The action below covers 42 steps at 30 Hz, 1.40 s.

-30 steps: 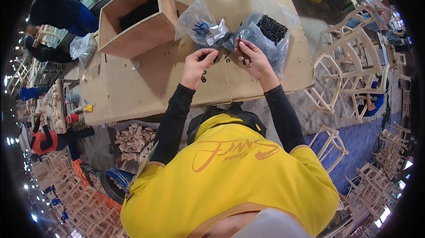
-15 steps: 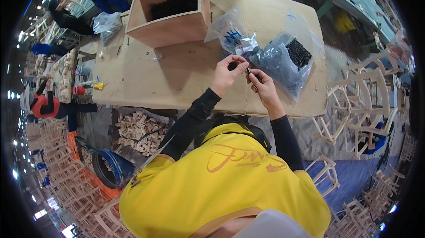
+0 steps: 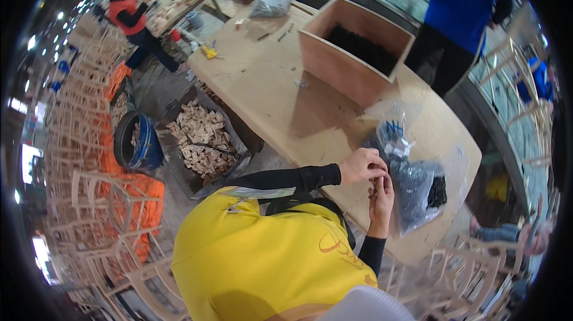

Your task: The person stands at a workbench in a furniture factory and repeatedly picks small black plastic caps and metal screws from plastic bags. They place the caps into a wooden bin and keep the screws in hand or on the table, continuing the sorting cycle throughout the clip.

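Note:
My left hand (image 3: 360, 166) and my right hand (image 3: 381, 200) meet over the near edge of the table, fingertips pinched together. Tiny dark bits show at the right fingers, too small to name; whatever the left fingertips pinch is hidden. Just right of my hands lies a clear plastic bag (image 3: 412, 186), its open end showing a heap of black screw-like pieces (image 3: 437, 192). Another clear bag with blue marking (image 3: 391, 127) lies beyond, with a crumpled silvery scrap (image 3: 399, 149) by it. A wooden box (image 3: 343, 70) farther back holds a dark mass of small pieces (image 3: 363, 47).
The tan table (image 3: 256, 79) also carries a tied plastic bag (image 3: 271, 0) and a yellow tool (image 3: 208, 51). A bin of wood offcuts (image 3: 203, 136) and a blue bucket (image 3: 145, 145) stand at left. A person in blue (image 3: 459, 10) stands behind the box. Wooden chair frames (image 3: 83, 160) surround the area.
My view has swung left, so the table now slants and the offcut bin shows more fully. My hands stay close together beside the bag. A person in blue now shows behind the box.

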Each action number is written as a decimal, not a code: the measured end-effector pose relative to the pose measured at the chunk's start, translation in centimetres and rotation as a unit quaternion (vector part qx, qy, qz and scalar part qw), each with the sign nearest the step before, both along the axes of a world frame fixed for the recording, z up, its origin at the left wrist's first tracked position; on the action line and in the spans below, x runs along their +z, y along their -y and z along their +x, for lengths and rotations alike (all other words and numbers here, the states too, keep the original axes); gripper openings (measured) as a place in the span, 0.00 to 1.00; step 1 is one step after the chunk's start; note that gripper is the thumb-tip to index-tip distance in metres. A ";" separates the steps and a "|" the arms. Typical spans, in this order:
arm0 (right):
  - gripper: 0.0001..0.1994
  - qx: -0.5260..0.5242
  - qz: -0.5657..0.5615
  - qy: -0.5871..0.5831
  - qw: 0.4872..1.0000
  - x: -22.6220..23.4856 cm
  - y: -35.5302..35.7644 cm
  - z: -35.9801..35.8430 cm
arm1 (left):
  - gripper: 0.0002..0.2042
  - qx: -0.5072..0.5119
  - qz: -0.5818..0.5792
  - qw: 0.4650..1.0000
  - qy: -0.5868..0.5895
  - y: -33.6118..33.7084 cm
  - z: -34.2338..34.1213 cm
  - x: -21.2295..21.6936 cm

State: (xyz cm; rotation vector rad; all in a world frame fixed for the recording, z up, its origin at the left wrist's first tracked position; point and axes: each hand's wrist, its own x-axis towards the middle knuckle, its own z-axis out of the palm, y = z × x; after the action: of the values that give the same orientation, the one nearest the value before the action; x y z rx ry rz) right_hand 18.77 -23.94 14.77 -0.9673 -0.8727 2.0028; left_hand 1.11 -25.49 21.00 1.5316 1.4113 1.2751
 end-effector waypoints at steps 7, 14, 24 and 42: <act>0.23 0.007 -0.049 -0.051 0.997 0.2 -0.9 0.2 | 0.10 0.034 0.102 0.984 -0.139 -5.7 -6.6 5.9; 0.19 -0.062 -0.108 -0.064 0.990 0.3 -0.6 0.2 | 0.10 0.123 0.236 0.951 -0.157 -14.9 -13.4 11.6; 0.19 -0.002 -0.079 -0.149 0.986 0.2 0.4 0.7 | 0.08 -0.137 -0.079 0.958 0.238 -12.8 -8.4 3.0; 0.10 -0.038 -0.013 -0.044 0.998 1.1 1.0 -2.2 | 0.07 -0.045 -0.174 0.959 0.220 0.6 -2.0 -1.0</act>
State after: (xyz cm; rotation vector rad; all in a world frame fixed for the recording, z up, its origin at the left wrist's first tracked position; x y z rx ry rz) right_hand 16.55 -24.97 15.90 -0.9055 -0.7535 1.9799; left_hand -0.91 -26.13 20.03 0.9890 1.1825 1.1494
